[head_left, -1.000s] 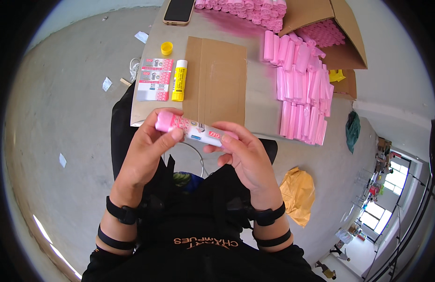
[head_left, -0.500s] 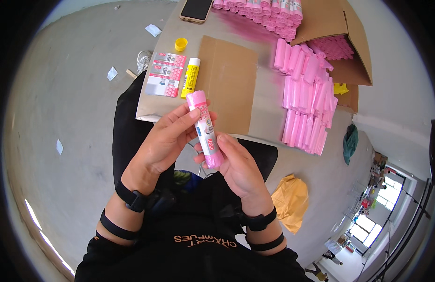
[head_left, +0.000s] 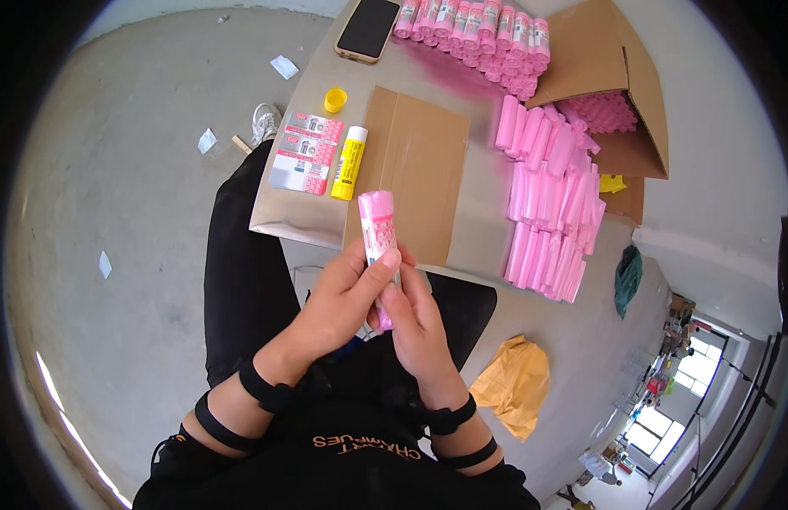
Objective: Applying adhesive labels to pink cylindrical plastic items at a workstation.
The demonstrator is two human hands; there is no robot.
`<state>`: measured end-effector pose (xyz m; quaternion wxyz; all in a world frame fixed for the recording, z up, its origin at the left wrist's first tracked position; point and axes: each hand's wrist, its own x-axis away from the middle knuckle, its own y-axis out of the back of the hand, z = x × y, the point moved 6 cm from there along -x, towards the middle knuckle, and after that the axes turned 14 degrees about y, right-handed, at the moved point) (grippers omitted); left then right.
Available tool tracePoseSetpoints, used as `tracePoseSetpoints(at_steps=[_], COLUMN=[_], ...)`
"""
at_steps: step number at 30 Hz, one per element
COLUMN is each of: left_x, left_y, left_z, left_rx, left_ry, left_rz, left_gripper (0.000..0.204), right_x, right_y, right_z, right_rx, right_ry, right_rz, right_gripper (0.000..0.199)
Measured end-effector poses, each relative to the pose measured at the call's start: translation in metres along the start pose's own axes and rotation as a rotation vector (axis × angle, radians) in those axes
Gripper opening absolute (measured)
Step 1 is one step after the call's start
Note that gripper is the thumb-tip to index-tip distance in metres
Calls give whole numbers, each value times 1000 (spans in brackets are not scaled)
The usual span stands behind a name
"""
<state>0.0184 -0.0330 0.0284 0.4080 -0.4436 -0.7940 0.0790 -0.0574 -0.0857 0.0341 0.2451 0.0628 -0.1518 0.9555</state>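
Note:
Both my hands hold a roll of pink plastic bags point(head_left: 378, 212) with a printed paper label around it, just off the table's near edge. My left hand point(head_left: 336, 299) has its thumb pressed on the label near the middle. My right hand point(head_left: 418, 327) is closed around the lower part, hiding much of it. Beyond the hands lies a yellow glue stick point(head_left: 349, 164) with a white end, beside a stack of pink, white and grey labels point(head_left: 304, 153). A yellow cap point(head_left: 335, 100) sits just past them. To the right is a flat cardboard sheet point(head_left: 423, 161).
Unlabelled pink rolls point(head_left: 547, 195) are piled along the table's right side. Labelled rolls point(head_left: 483, 38) are stacked at the far edge, near a phone point(head_left: 368, 30). An open cardboard box point(head_left: 594, 64) holds more rolls. A yellow-orange bag point(head_left: 514, 382) lies on the floor at right.
The roll has come a little lower and more upright. My left thumb has slid down the label, and both hands have drawn closer together. The view has shifted slightly.

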Motion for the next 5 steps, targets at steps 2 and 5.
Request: tracePoseSetpoints(at_steps=[2,5], left_x=[1,4], left_y=[-2,-5], left_z=[0,0], left_rx=[-28,10], left_ry=[-32,45], left_rz=[-25,-64], left_gripper=[37,43], right_x=[3,6], right_y=[-3,-1], right_z=[6,7], right_rx=[41,60], right_ry=[20,43], right_rz=[11,57], right_gripper=[36,42])
